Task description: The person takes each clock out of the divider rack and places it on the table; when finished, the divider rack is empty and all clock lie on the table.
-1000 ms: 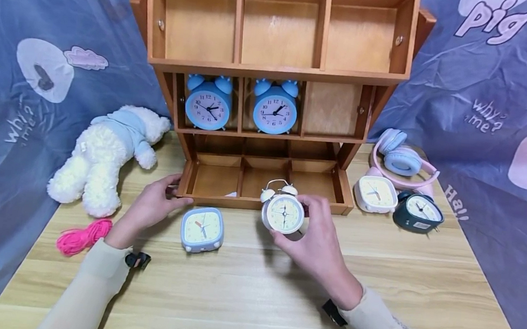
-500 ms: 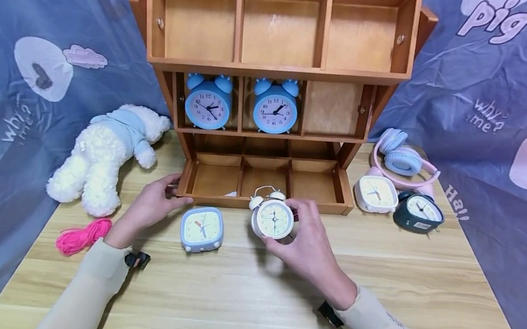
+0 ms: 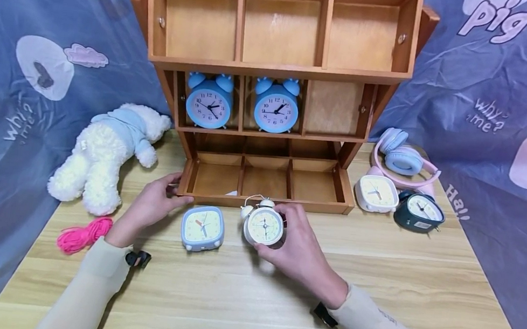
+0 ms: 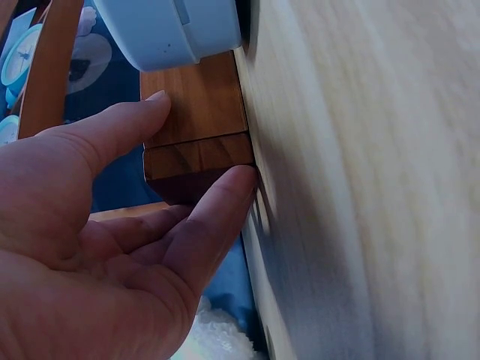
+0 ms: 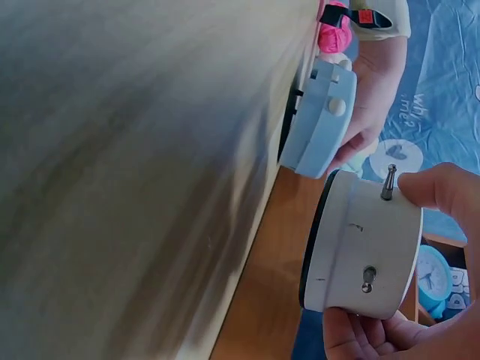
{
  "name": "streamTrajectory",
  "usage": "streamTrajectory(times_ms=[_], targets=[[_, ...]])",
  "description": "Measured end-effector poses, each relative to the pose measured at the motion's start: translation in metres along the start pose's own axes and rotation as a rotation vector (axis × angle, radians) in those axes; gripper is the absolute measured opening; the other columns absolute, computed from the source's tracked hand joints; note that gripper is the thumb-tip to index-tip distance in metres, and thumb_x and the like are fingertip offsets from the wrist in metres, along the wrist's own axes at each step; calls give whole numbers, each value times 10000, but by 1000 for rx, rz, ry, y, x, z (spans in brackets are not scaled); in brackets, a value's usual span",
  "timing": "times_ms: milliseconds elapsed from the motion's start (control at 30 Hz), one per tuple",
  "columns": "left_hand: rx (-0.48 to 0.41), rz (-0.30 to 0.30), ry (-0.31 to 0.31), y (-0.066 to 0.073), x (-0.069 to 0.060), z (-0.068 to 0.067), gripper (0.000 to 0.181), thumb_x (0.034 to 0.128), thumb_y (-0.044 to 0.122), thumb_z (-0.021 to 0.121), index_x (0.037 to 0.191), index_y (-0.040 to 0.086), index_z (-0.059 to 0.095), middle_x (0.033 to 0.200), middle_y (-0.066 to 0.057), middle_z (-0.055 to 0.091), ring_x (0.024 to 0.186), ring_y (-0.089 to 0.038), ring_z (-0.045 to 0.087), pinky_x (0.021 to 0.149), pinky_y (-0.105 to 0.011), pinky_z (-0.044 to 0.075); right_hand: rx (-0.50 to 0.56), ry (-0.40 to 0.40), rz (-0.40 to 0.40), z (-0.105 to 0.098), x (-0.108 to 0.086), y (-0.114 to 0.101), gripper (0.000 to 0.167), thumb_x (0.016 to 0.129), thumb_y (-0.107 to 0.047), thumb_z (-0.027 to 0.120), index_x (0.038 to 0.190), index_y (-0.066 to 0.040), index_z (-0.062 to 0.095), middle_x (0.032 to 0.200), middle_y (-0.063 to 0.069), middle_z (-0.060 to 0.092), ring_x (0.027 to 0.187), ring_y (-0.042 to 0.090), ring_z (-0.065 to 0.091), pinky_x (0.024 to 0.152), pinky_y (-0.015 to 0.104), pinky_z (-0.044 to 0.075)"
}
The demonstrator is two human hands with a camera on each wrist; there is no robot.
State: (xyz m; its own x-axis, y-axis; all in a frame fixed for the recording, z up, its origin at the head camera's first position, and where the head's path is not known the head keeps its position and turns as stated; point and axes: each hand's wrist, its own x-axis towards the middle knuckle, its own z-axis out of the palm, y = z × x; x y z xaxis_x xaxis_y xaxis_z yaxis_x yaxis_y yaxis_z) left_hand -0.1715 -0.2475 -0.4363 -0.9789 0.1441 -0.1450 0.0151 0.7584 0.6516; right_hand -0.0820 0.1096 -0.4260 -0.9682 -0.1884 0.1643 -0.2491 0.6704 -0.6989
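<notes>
The right hand (image 3: 300,245) grips a white twin-bell alarm clock (image 3: 263,226) by its sides, in front of the shelf's bottom tray. Thumb and fingers hold the white clock's body (image 5: 364,244) in the right wrist view, its metal feet showing. At the front left corner of the wooden shelf (image 3: 264,203), the left hand (image 3: 148,208) rests, thumb on the front face and fingers round the end. The left wrist view shows the left hand (image 4: 112,247) around that wooden corner (image 4: 199,154). Between the hands a blue-grey square clock (image 3: 202,228) stands on the table.
Two blue twin-bell clocks (image 3: 209,105) stand in the middle tier. To the left lie a white plush toy (image 3: 105,154) and pink cord (image 3: 84,235). At the right are a white square clock (image 3: 377,194), a dark green clock (image 3: 419,212) and headphones (image 3: 402,161).
The right hand has moved left and slightly toward the table's front with the white twin-bell clock, nearer the blue-grey clock. The left hand stays at the shelf corner.
</notes>
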Motion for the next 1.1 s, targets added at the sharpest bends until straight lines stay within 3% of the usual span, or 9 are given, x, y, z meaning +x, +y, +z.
streamTrajectory(times_ms=[267,567,1100], targets=[[-1,-3,0,0,1,0,869,1053,375,807,1707,-18,391,1457,-310,689,1325,-449,676,1103,-604,566,-13,-46,-3,9,1,3,831,715,-222,1008,1419,-15,617,1325,96,615,1218,270,667,1090,495,595],[0,-5,1,1,0,0,865,1050,383,810,1700,-18,404,1438,-294,694,1292,-424,677,1079,-587,573,-6,-96,-24,14,2,4,813,727,-247,995,1417,-17,633,1312,81,625,1189,233,674,1083,463,595],[-1,-1,4,2,0,0,849,1053,369,807,1701,-8,408,1459,-293,689,1304,-427,678,1088,-590,572,-7,-148,20,17,12,2,824,742,-260,981,1443,-7,629,1342,88,620,1198,240,669,1099,452,585]])
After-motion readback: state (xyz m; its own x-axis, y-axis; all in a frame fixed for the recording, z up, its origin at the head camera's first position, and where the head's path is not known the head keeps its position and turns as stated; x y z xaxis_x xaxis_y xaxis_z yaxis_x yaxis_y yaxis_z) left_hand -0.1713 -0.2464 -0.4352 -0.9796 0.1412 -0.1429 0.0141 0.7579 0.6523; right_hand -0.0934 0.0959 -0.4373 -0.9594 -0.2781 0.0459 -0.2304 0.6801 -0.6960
